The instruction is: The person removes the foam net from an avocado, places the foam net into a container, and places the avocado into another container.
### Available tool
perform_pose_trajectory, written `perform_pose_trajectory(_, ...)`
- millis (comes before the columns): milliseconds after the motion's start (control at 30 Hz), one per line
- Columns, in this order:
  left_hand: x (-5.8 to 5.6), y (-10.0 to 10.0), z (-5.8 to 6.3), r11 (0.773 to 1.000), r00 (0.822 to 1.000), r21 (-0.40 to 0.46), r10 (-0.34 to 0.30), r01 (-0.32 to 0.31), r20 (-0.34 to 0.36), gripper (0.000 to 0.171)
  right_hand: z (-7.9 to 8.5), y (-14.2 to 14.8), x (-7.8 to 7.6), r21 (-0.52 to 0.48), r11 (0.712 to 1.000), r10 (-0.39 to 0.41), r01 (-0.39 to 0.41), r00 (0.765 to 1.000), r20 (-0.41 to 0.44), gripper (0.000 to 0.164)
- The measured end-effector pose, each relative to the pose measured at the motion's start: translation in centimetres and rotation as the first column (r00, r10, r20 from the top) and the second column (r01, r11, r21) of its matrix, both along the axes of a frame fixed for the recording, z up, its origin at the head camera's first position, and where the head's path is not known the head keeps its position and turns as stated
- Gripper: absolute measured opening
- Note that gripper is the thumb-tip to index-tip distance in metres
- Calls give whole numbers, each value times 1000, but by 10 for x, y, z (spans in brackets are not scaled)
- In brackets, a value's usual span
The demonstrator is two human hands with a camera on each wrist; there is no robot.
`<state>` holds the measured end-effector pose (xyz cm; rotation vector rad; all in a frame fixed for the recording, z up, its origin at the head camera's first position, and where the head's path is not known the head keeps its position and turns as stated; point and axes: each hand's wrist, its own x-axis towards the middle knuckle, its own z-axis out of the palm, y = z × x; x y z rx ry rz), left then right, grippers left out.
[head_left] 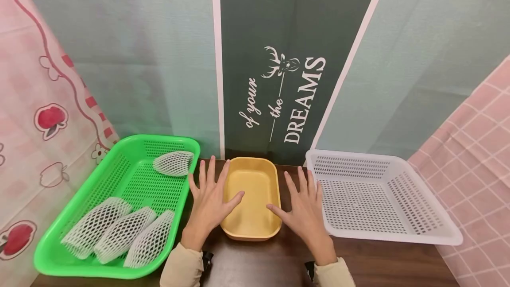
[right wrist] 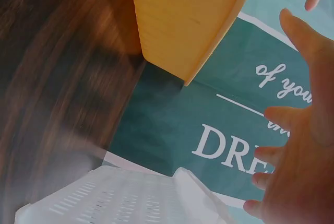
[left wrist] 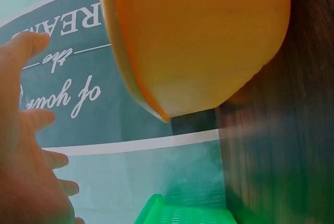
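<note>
A yellow tray [head_left: 251, 185] with rounded corners stands on the dark wooden table between my hands. My left hand [head_left: 211, 196], fingers spread, hovers over the tray's left side with nothing in its grasp. On the other side my right hand [head_left: 304, 209] is spread the same way, its thumb pointing at the tray's right rim. Both wrist views show the tray's outer wall, with the left fingers [left wrist: 39, 119] and right fingers [right wrist: 282, 114] apart from it. In the green basket [head_left: 135, 180] on the left lie several white foam net sleeves [head_left: 123, 229].
To the right stands a white perforated basket [head_left: 358, 203] with nothing in it. A curtain with lettering and a deer head [head_left: 283, 63] hangs behind the table [head_left: 255, 260]. Pink patterned cloths [head_left: 478, 180] hang at both sides.
</note>
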<state>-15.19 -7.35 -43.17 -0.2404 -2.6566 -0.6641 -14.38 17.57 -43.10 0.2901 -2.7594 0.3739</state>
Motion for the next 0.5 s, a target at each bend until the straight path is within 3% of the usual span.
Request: perform_pose_trajectory(500,10,-8,12,1000,1000,-13,-4,5,14,81,2,8,8,-33,999,14,-12,999,43,95)
